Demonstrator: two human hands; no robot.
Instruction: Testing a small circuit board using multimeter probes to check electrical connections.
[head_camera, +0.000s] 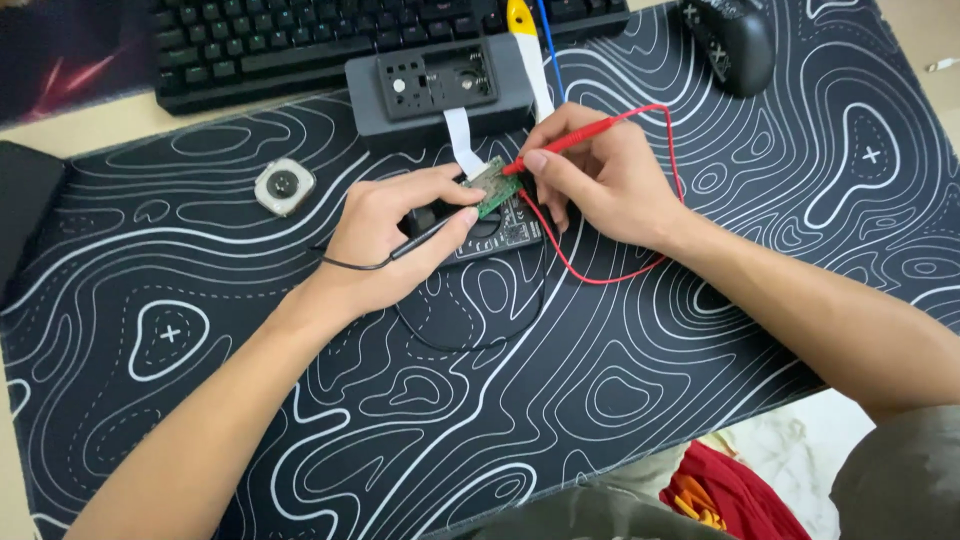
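Fingers of the left hand (385, 235) pinch a black probe (428, 238) and steady a small green circuit board (492, 186); the right hand (600, 175) grips a red probe (565, 140) touching it. Beneath lies a black contour-patterned mat (640, 380) covering the bench (60, 135), keyboard (300, 40) behind.

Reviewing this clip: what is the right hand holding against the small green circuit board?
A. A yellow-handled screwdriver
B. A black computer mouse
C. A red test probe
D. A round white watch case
C. The right hand pinches a red test probe, its tip on the green circuit board that the left hand steadies.
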